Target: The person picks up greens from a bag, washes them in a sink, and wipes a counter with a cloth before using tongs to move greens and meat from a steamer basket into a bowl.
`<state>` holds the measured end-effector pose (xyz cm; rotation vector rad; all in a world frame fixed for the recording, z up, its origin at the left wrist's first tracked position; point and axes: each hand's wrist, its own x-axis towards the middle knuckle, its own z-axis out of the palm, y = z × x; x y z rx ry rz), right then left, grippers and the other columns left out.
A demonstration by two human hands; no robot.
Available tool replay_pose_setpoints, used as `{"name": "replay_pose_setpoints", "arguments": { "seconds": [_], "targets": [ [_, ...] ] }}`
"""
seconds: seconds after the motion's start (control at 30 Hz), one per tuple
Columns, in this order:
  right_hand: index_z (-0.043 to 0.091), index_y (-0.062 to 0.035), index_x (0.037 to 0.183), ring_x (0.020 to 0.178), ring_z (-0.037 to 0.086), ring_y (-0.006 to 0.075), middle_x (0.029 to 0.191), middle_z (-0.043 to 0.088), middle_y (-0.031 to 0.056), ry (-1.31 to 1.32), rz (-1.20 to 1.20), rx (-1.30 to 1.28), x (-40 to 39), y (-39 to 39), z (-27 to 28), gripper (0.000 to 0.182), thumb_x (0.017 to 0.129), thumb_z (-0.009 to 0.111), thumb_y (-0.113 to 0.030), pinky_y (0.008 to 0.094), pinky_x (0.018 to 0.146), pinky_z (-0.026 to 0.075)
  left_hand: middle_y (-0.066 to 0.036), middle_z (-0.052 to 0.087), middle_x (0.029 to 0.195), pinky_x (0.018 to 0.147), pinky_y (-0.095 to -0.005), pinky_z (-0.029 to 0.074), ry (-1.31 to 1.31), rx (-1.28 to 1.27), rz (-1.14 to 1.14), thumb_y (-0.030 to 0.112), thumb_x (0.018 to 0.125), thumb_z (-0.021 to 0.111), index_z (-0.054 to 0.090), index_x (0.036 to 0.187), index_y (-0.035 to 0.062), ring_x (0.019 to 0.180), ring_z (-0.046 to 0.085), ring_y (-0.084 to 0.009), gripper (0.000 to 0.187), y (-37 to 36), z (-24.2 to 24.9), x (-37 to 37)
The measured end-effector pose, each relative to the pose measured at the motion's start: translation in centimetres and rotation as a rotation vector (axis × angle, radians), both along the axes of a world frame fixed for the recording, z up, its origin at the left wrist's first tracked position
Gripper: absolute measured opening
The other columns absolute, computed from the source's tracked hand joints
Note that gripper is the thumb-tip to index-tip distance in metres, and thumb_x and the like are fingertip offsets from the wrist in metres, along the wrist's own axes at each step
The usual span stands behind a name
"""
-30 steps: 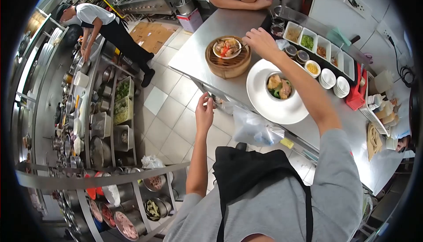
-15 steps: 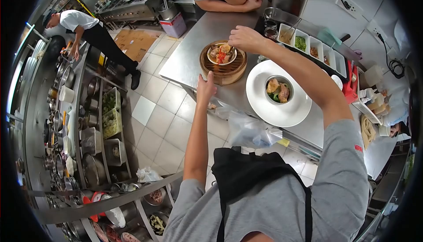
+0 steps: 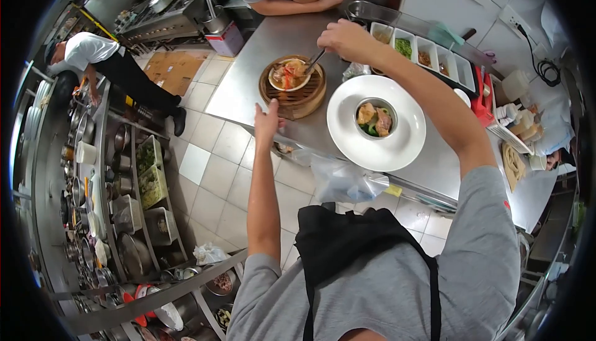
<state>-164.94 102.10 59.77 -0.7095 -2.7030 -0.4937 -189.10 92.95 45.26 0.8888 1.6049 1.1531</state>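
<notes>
A round bamboo steamer sits on the steel counter, with a small bowl of food topped with red strips inside it. My right hand is closed on a slim metal utensil, which slants down into that bowl. Its tip is hidden among the food. At the steamer's near left edge is my left hand, thumb raised and fingers apart. To the right stands a wide-rimmed white plate; its deep centre holds browned pieces over greens.
Topping containers line the counter's back. A plastic bag hangs at its front edge. One person's forearms rest on the far counter; another person bends over the left shelving. A red box stands at right.
The view has shifted, moving the counter items left. My right hand has drawn away from the bowl, and the utensil between them now shows. My left hand stays beside the steamer.
</notes>
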Motion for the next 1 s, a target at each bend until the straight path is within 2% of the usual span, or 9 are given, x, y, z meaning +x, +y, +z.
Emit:
{"name": "replay_pose_setpoints", "arguments": {
  "seconds": [0.03, 0.13, 0.23, 0.3, 0.4, 0.57, 0.8, 0.93, 1.0],
  "targets": [
    [0.054, -0.0111, 0.077, 0.076, 0.049, 0.0188, 0.074, 0.053, 0.0008, 0.025, 0.017, -0.001, 1.3, -0.3, 0.2, 0.003, 0.075, 0.055, -0.012, 0.0309, 0.067, 0.036, -0.019, 0.051, 0.096, 0.052, -0.0253, 0.05, 0.034, 0.058, 0.017, 0.038, 0.08, 0.057, 0.004, 0.132, -0.0066, 0.064, 0.058, -0.019, 0.086, -0.2, -1.1, -0.5],
    [0.055, -0.0105, 0.079, 0.077, 0.049, 0.0203, 0.074, 0.053, 0.002, 0.068, -0.025, -0.072, 5.2, -3.3, 1.5, 0.004, 0.076, 0.055, -0.013, 0.032, 0.067, 0.036, -0.021, 0.044, 0.109, 0.055, -0.0259, 0.05, -0.021, 0.099, 0.077, 0.038, 0.082, 0.054, 0.005, 0.132, -0.0056, 0.068, 0.058, -0.0184, 0.083, -3.2, -0.9, -1.1],
    [0.055, -0.01, 0.081, 0.076, 0.049, 0.0218, 0.073, 0.053, 0.0036, 0.062, -0.095, -0.153, 8.9, -7.6, 2.2, 0.007, 0.076, 0.056, -0.014, 0.034, 0.068, 0.037, -0.02, 0.043, 0.114, 0.059, -0.0261, 0.049, -0.03, 0.149, 0.089, 0.039, 0.083, 0.052, 0.007, 0.133, -0.0047, 0.073, 0.058, -0.0183, 0.08, -6.2, -1.4, -1.9],
    [0.055, -0.0105, 0.08, 0.078, 0.05, 0.0228, 0.073, 0.053, 0.0047, 0.001, -0.256, -0.382, 10.8, -9.8, 1.6, 0.007, 0.075, 0.057, -0.015, 0.0354, 0.069, 0.038, -0.019, 0.042, 0.116, 0.06, -0.026, 0.049, -0.039, 0.13, 0.097, 0.04, 0.084, 0.051, 0.008, 0.133, -0.0045, 0.076, 0.058, -0.0181, 0.079, -7.7, -1.4, -1.8],
    [0.057, -0.0079, 0.079, 0.074, 0.053, 0.0267, 0.072, 0.056, 0.0078, -0.065, -0.361, -0.541, 11.5, -11.8, -1.2, 0.009, 0.074, 0.057, -0.016, 0.0375, 0.065, 0.041, -0.018, 0.04, 0.118, 0.062, -0.026, 0.048, -0.046, 0.104, 0.094, 0.04, 0.085, 0.049, 0.01, 0.133, -0.0041, 0.08, 0.057, -0.0177, 0.077, -8.8, -1.3, -1.3],
    [0.058, -0.0076, 0.079, 0.075, 0.055, 0.0274, 0.072, 0.057, 0.0088, -0.11, -0.474, -0.587, 9.8, -12.7, -4.4, 0.01, 0.076, 0.056, -0.017, 0.0379, 0.063, 0.042, -0.016, 0.043, 0.114, 0.062, -0.0263, 0.048, -0.036, 0.107, 0.087, 0.039, 0.085, 0.048, 0.012, 0.133, -0.0041, 0.078, 0.057, -0.0176, 0.074, -9.4, -2.0, -0.3],
    [0.059, -0.0067, 0.077, 0.074, 0.055, 0.0258, 0.071, 0.058, 0.0074, -0.068, -0.511, -0.48, 10.0, -13.5, -0.9, 0.01, 0.074, 0.056, -0.016, 0.0375, 0.062, 0.042, -0.016, 0.044, 0.113, 0.061, -0.026, 0.047, -0.018, 0.092, 0.085, 0.036, 0.086, 0.049, 0.013, 0.133, -0.0036, 0.078, 0.057, -0.0171, 0.071, -10.8, -2.9, -0.7],
    [0.059, -0.0071, 0.075, 0.073, 0.055, 0.0256, 0.07, 0.058, 0.0069, -0.044, -0.448, -0.396, 9.7, -13.2, -4.0, 0.009, 0.073, 0.057, -0.016, 0.0376, 0.062, 0.042, -0.015, 0.044, 0.113, 0.06, -0.0258, 0.048, -0.013, 0.111, 0.106, 0.034, 0.086, 0.049, 0.014, 0.133, -0.0032, 0.078, 0.057, -0.0167, 0.069, -11.4, -2.8, -0.7],
    [0.058, -0.0073, 0.075, 0.073, 0.055, 0.0253, 0.072, 0.057, 0.0067, -0.095, -0.5, -0.456, 10.1, -12.8, -4.1, 0.009, 0.073, 0.057, -0.016, 0.0375, 0.062, 0.042, -0.015, 0.045, 0.112, 0.06, -0.0257, 0.048, -0.005, 0.125, 0.117, 0.034, 0.086, 0.049, 0.015, 0.133, -0.003, 0.078, 0.057, -0.0164, 0.069, -11.8, -2.8, -1.1]
  ]
}}
